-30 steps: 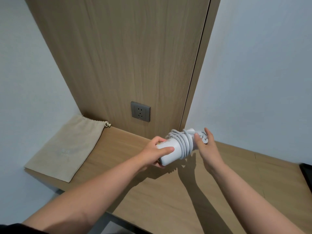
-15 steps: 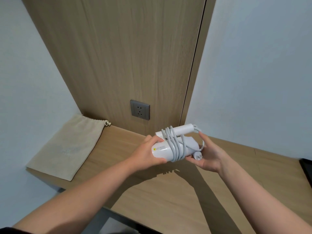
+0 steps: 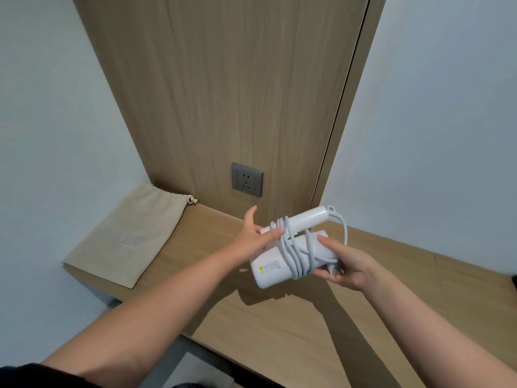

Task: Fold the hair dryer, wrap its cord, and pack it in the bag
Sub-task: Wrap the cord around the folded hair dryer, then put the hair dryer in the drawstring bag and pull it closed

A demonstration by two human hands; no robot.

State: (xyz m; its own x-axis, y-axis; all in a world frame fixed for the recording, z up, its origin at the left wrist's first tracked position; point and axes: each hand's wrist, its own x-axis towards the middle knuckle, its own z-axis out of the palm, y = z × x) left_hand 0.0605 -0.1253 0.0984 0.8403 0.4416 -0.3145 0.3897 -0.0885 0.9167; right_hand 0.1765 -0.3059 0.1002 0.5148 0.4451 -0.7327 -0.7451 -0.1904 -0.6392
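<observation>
**A:** ok so where's the hair dryer (image 3: 282, 261) at right now?

**B:** Held in the air just right of the frame's center, above the wooden surface (image 3: 279, 340). It's white and folded, with the handle lying along the top of the body, pointing toward the upper right.

**A:** and the cord?

**B:** The cord (image 3: 296, 253) is looped several times around the body and handle. One slack loop sticks out on the right, curving from the handle's end down toward the right hand. The plug looks tucked under that hand's fingers, but it's too small to be sure.

**A:** who's holding what?

**B:** The right hand (image 3: 349, 266) has its grip wrapped on the dryer's right end, thumb on top, fingers underneath. The left hand (image 3: 256, 236) is at the upper left end with its grip loose: fingers spread, thumb resting on the handle by the cord loops, not really clenched on anything.

**A:** bag?

**B:** The beige drawstring bag (image 3: 131, 236) lies flat on the surface at the frame's left, well apart from the dryer, its cinched mouth toward the wood panel behind. There's a grey wall socket (image 3: 246, 180) on that panel, above the hands.
</observation>
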